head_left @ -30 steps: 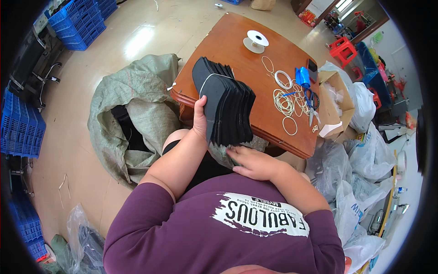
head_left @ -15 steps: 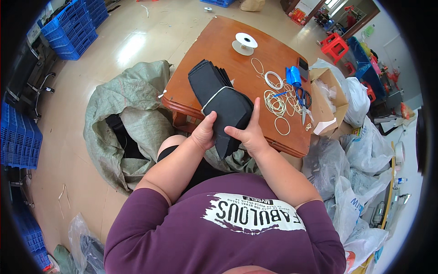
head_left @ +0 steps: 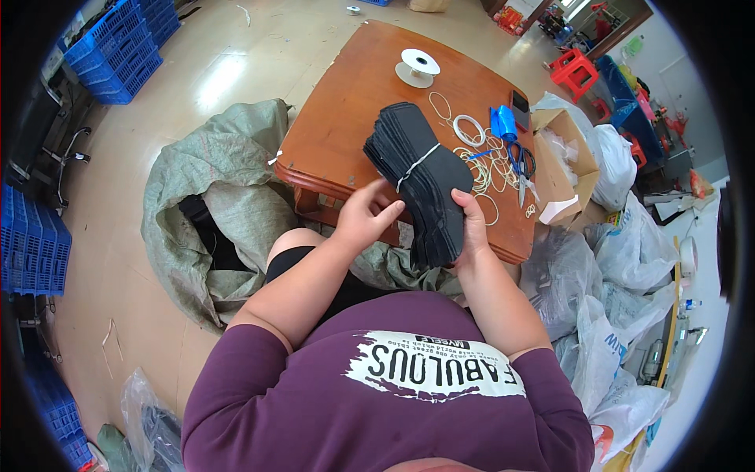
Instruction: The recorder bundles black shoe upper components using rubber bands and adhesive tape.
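Currently, the black bundle [head_left: 425,189] is gripped low by the right hand [head_left: 473,234]; whether its layered side is pinched by the left hand [head_left: 366,217] cannot be told. The two-handed clasp has been broken, presumably so layers can be evened. Unlike earlier, layers are turned leftward, at the table's [head_left: 330,141] near edge.

black stack [head_left: 431,169] in right hand [head_left: 473,237]
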